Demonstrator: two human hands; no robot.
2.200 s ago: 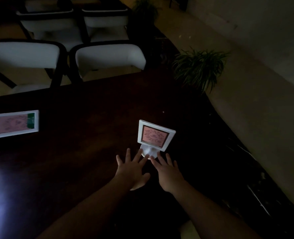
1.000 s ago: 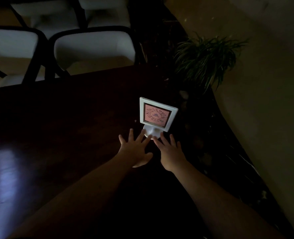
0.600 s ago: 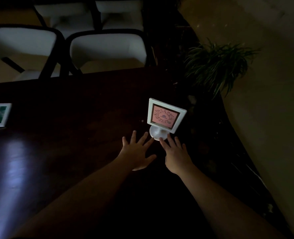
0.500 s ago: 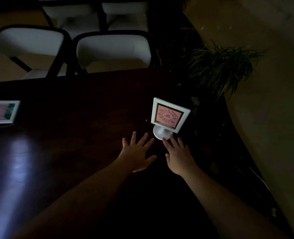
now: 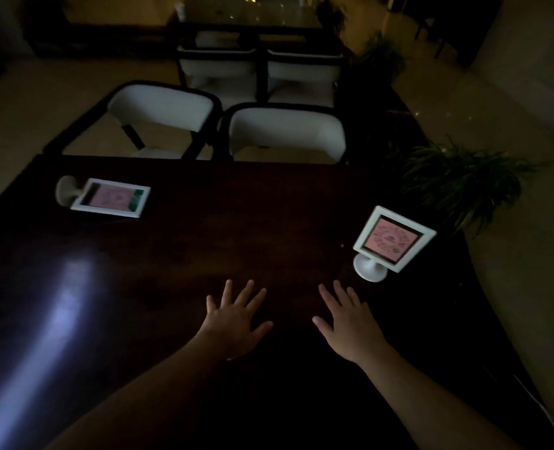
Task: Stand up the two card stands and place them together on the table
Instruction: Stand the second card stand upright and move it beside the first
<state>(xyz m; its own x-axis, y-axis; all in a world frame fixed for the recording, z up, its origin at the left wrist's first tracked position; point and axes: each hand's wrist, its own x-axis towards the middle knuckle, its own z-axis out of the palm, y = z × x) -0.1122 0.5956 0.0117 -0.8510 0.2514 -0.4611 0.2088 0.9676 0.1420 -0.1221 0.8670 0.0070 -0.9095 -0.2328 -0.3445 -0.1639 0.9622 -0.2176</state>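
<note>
Both hands (image 5: 236, 323) (image 5: 350, 323) spread, grip empty; upright stand (image 5: 391, 243) beside plant (image 5: 464, 186).

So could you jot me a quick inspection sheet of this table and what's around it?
Surface: dark glossy wooden table, bright glare at left.
Job's things: white-framed pink card stand upright at right; second white-framed card stand lying flat at far left, well apart.
Clutter: nothing seen.
Hands: left hand and right hand open with fingers spread, holding nothing.
Cables: nothing seen.
Surroundings: white chairs behind, green potted plant at right, dim room.
</note>
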